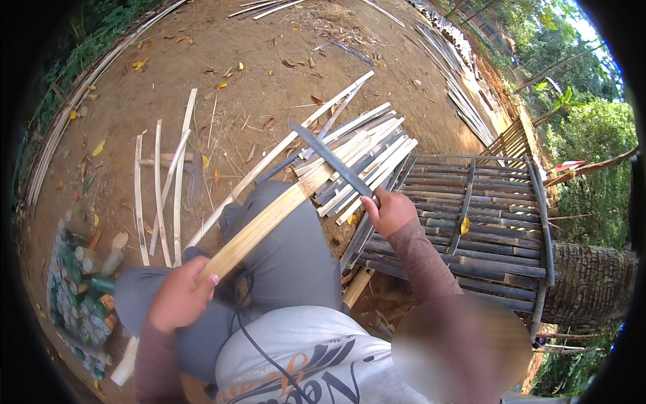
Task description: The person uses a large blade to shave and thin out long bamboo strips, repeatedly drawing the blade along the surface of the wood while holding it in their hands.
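My left hand (pixel 180 296) is closed round the near end of a pale split bamboo strip (pixel 259 225). This strip slants up and to the right across my grey-trousered leg. In my right hand (pixel 391 212) is the handle end of a machete (pixel 330 156). Its dark blade points up and to the left, crossing over the far part of the strip; whether it touches cannot be told. Beyond the blade lies a bundle of bamboo strips (pixel 397 156), some pale, some dark, which partly overlaps the held strip's far end in view.
A slatted bamboo bench (pixel 498 250) stands to the right, beside a thick tree trunk (pixel 589 283). Several loose strips (pixel 158 182) lie at left, over a wooden-handled tool (pixel 195 178). Glass bottles (pixel 77 289) are heaped at the lower left. More strips (pixel 464 101) lie far right.
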`<action>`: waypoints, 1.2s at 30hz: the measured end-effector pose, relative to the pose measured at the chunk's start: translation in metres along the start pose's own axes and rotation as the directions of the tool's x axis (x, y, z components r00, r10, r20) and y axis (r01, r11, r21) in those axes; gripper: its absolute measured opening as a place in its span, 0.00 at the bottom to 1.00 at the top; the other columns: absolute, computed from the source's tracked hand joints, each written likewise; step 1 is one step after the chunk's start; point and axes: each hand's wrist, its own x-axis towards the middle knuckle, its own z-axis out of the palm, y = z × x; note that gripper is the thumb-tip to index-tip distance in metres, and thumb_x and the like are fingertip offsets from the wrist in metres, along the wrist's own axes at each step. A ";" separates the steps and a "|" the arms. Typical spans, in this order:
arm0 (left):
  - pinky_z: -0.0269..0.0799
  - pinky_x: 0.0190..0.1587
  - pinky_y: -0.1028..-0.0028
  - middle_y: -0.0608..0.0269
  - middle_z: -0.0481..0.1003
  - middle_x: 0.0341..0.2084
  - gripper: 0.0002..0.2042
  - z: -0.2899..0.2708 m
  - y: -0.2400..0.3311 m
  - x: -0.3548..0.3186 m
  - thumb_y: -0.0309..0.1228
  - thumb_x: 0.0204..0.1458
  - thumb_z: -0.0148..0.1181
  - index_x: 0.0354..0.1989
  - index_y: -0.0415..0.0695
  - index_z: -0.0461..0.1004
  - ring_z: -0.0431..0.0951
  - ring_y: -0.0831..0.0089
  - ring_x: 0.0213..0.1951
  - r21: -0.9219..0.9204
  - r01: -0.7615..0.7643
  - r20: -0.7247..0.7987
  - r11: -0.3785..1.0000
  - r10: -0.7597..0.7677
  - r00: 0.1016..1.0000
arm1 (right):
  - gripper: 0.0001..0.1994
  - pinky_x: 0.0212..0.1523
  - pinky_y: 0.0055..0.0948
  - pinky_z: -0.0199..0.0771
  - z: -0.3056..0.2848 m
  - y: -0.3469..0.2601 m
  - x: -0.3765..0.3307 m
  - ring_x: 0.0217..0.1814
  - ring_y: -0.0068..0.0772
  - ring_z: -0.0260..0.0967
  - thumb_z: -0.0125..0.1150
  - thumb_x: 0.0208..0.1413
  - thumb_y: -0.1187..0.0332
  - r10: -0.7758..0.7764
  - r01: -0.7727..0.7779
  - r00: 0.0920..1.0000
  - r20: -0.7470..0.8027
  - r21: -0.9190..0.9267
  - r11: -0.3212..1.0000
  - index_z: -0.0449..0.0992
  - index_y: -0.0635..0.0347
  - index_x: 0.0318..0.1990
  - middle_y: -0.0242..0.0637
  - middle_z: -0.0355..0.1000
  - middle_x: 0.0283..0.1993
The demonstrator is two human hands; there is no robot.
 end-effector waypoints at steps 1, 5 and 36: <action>0.74 0.33 0.61 0.55 0.79 0.24 0.08 0.003 0.000 -0.002 0.31 0.67 0.59 0.47 0.39 0.75 0.80 0.58 0.26 0.061 -0.041 -0.037 0.997 0.043 0.998 | 0.27 0.41 0.56 0.79 -0.002 0.018 0.011 0.37 0.63 0.79 0.55 0.72 0.44 0.073 -0.073 0.997 -0.022 0.010 0.997 0.79 0.63 0.37 0.54 0.79 0.30; 0.74 0.38 0.49 0.41 0.79 0.29 0.09 0.014 0.014 -0.012 0.31 0.66 0.60 0.47 0.39 0.74 0.80 0.37 0.35 0.315 -0.134 -0.167 0.940 0.193 0.967 | 0.27 0.41 0.56 0.78 -0.022 0.027 0.020 0.36 0.64 0.79 0.55 0.72 0.44 0.113 -0.112 0.990 -0.079 0.015 0.994 0.80 0.63 0.37 0.55 0.79 0.29; 0.75 0.34 0.52 0.54 0.77 0.29 0.06 0.042 0.024 -0.014 0.31 0.66 0.59 0.41 0.45 0.69 0.81 0.48 0.32 0.718 -0.056 -0.270 0.694 0.351 0.897 | 0.29 0.46 0.56 0.77 -0.019 0.008 -0.005 0.42 0.67 0.79 0.52 0.73 0.43 0.187 -0.201 0.976 0.110 0.133 0.971 0.82 0.64 0.41 0.60 0.79 0.34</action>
